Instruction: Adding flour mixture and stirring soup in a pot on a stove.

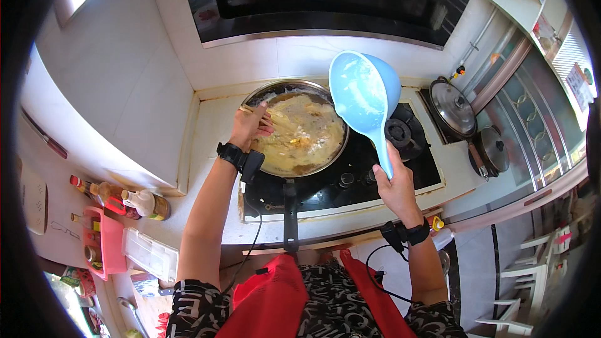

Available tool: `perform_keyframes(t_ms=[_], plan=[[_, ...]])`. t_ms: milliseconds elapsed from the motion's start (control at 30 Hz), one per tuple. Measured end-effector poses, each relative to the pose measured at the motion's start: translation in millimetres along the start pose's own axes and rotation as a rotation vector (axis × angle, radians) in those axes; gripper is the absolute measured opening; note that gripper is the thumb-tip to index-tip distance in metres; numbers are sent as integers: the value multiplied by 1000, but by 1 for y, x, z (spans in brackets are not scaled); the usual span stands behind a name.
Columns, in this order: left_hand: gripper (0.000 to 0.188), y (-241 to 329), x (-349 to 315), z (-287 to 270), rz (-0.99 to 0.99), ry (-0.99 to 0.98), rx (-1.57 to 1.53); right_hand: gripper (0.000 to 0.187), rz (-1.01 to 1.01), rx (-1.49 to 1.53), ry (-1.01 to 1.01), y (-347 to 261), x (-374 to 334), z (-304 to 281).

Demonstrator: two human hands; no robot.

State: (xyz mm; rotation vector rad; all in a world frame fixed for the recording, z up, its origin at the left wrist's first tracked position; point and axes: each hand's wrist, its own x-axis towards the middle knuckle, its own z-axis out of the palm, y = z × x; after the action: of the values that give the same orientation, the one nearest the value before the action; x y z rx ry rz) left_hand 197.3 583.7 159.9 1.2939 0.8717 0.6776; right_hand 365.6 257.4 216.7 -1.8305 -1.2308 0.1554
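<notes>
A frying pan (290,213) stands on the left burner of the black gas stove, holding a pale yellow, bubbling mixture (300,134) with some white powder or batter on top. My left hand (249,126) is over the pan's left side, closed around what look like wooden chopsticks (246,109); their lower ends are hard to make out. In my right hand (397,184) is the handle of a light blue plastic water scoop (363,91). The scoop is raised and tilted above the stove, right of the pan, with white residue inside its bowl.
Beside the scoop shows the right burner (400,134). Lidded pots (452,107) stand at the far right by a glass sliding door. Bottles (147,203), a pink basket (103,241) and a clear plastic container (149,253) are at the left. A dark range hood (332,0) hangs above.
</notes>
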Motion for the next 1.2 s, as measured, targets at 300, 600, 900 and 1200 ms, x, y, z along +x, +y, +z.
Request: perform_keyframes(t_ms=[300, 600, 900, 1200], plan=[[40, 11, -1, 20, 158, 77, -132, 54, 59, 43, 4, 24, 0, -18], [47, 25, -23, 62, 292, -313, 423, 57, -23, -14, 59, 45, -2, -25], [29, 13, -14, 39, 588, -253, 985, 53, 96, 59, -6, 34, 1, -24], [32, 11, -15, -18, 600, -71, 918, 53, 30, 52, -10, 31, 3, -12]])
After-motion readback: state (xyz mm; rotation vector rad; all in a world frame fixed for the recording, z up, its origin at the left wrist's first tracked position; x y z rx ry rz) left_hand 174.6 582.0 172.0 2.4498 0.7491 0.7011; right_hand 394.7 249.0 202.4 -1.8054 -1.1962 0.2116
